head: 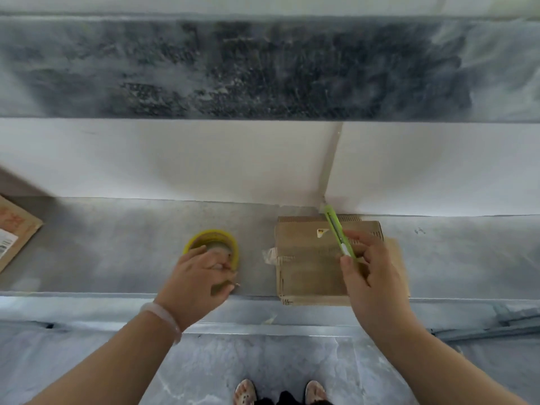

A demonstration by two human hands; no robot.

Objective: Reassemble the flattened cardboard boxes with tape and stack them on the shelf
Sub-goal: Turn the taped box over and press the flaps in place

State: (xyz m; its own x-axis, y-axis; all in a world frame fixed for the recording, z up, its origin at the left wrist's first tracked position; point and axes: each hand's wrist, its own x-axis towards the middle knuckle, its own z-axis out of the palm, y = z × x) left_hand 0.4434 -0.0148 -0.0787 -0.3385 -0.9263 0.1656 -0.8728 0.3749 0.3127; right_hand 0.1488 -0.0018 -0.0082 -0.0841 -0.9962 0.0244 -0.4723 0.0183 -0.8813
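The cardboard box point(306, 258) lies on the grey ledge point(117, 252), right of centre, with a scrap of tape at its left edge. It looks flat, perhaps half-taped, so taping and stacking remain. The left hand point(198, 276) grips the yellow tape roll point(210, 239), and the right hand point(374, 282) pinches a green utility knife point(339, 232) over the box. The box's small sticker point(321, 232) and the red print on the far-left box point(14, 229) are too blurred to read.
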